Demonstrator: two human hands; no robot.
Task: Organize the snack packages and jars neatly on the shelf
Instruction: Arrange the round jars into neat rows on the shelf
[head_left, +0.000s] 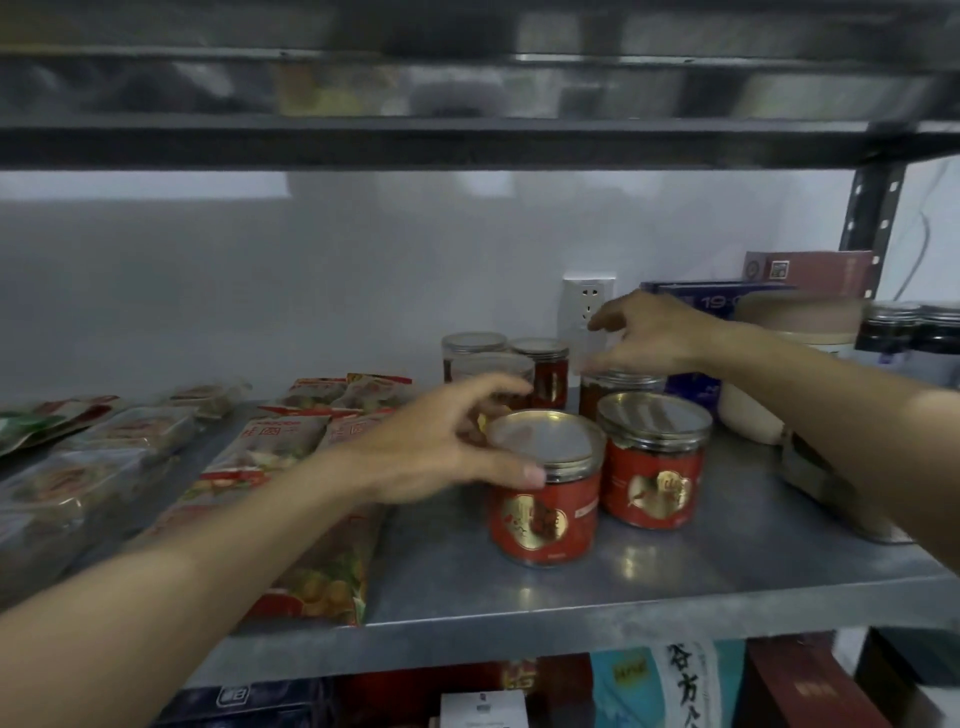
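Two red-labelled jars with metal lids stand side by side on the grey metal shelf (675, 577): the near jar (545, 514) and the right jar (654, 478). Behind them are several smaller clear jars (540, 371) with dark red contents. My left hand (441, 441) hovers with fingers spread at the near jar's lid, thumb by its rim, not clearly gripping. My right hand (654, 338) is spread above a back jar (618, 389), holding nothing. Snack packages (270, 441) lie in rows on the shelf's left half, one long bag (327, 571) under my left forearm.
Boxes (810, 273) and a beige tub (789, 364) crowd the back right, with dark jars (909, 332) beyond the upright post (872, 208). A wall socket (587, 301) sits behind the jars. An upper shelf (467, 140) hangs close overhead. More goods fill the shelf below (665, 686).
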